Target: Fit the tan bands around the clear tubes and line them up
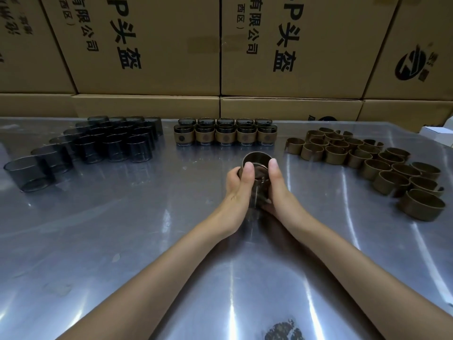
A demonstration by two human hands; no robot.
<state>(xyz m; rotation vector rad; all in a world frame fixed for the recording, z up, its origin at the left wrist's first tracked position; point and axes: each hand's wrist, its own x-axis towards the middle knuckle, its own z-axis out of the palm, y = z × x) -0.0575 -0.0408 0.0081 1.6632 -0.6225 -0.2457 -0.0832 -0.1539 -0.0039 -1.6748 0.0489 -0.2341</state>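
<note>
Both of my hands hold one clear tube (257, 192) tilted away from me over the middle of the metal table (122, 229). A tan band (257, 160) sits around the tube's far end. My left hand (239, 190) grips the left side with its thumb on the band. My right hand (275, 187) grips the right side, thumb on the band too. Several bare smoky clear tubes (103, 143) stand in rows at the back left. Two rows of tubes with bands fitted (225, 134) stand at the back centre. Loose tan bands (367, 160) lie in a spread at the right.
Stacked cardboard boxes (220, 50) with printed characters form a wall along the table's far edge. A white box corner (436, 130) shows at the far right. A dark smudge (284, 331) marks the table near its front edge.
</note>
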